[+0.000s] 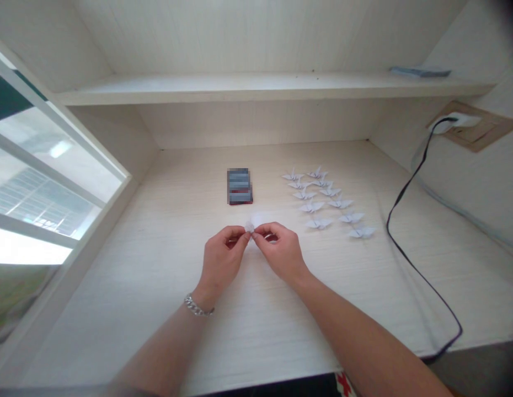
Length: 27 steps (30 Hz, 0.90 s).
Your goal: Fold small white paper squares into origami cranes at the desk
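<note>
The left hand (223, 259), a silver chain bracelet (198, 305) at its wrist, and the right hand (279, 251) pinch a small piece of folded white paper (250, 226) between their fingertips, above the pale wood-grain counter (116, 309). Beyond sits a blurred, dark rectangular packet (240, 186); further right lie rows of white origami paper cranes (326, 198), then a thin black cable (405, 248).

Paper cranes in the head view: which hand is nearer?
The right hand, below and left of the paper cranes; the left hand sits farther left, beyond the right hand.
</note>
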Each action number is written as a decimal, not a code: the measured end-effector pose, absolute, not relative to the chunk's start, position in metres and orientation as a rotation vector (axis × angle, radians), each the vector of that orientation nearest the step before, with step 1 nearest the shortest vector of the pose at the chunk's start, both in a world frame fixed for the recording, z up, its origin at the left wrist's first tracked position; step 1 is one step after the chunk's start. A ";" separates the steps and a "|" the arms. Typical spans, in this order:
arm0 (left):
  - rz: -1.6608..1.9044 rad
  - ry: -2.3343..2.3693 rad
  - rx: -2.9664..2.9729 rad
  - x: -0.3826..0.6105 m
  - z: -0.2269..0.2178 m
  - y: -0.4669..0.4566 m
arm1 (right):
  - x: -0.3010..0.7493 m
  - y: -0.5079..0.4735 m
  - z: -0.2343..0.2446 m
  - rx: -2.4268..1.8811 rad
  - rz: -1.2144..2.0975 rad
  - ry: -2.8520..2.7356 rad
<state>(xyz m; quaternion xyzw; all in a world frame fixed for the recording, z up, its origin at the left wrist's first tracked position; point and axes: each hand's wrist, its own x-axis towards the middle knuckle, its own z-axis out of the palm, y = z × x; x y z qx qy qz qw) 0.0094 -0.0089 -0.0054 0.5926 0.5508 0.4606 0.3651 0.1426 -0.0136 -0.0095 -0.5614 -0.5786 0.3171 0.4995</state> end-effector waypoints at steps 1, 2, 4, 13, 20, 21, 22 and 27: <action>1.189 1.421 1.532 0.009 -0.005 -0.009 | 0.143 -0.014 -0.009 -1.353 0.771 -1.399; 1.193 1.425 1.541 0.009 -0.005 -0.009 | 0.143 -0.014 -0.009 -1.347 0.774 -1.397; 1.200 1.432 1.553 0.009 -0.006 -0.009 | 0.142 -0.014 -0.009 -1.333 0.785 -1.389; 1.147 1.434 1.596 0.008 -0.006 -0.009 | 0.142 -0.013 -0.010 -1.320 0.837 -1.363; 1.106 1.405 1.635 0.008 -0.009 -0.010 | 0.142 -0.013 -0.008 -1.321 0.843 -1.362; 1.099 1.407 1.644 0.008 -0.009 -0.010 | 0.142 -0.013 -0.008 -1.328 0.831 -1.369; 1.091 1.410 1.654 0.008 -0.009 -0.010 | 0.142 -0.013 -0.008 -1.337 0.821 -1.376; 1.071 1.431 1.715 0.008 -0.008 -0.011 | 0.142 -0.013 -0.009 -1.376 0.774 -1.411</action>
